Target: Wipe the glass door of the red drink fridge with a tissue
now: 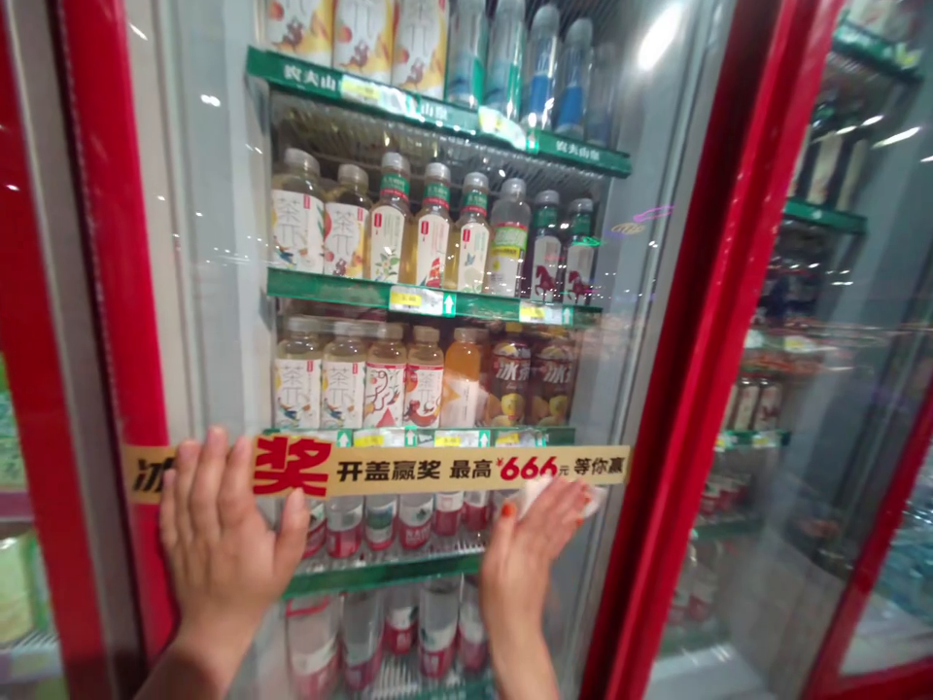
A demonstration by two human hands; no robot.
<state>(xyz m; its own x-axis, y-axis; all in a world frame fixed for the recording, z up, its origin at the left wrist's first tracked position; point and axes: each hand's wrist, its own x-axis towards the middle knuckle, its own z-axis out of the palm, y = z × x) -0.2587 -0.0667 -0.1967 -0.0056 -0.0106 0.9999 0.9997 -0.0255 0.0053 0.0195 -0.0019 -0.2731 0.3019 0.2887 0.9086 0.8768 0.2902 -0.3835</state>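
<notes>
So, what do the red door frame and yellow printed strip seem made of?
The door frame looks like glossy red-painted metal, from its even shine; plastic is possible. The strip seems thin printed film or paper, lying flat on the glass door.

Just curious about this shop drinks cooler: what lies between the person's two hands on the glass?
In the head view, a yellow promotional strip crosses the glass door between the left hand and right hand, with drink bottles behind the glass.

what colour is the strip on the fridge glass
The strip is golden yellow with red and black lettering, shown in the head view.
</notes>
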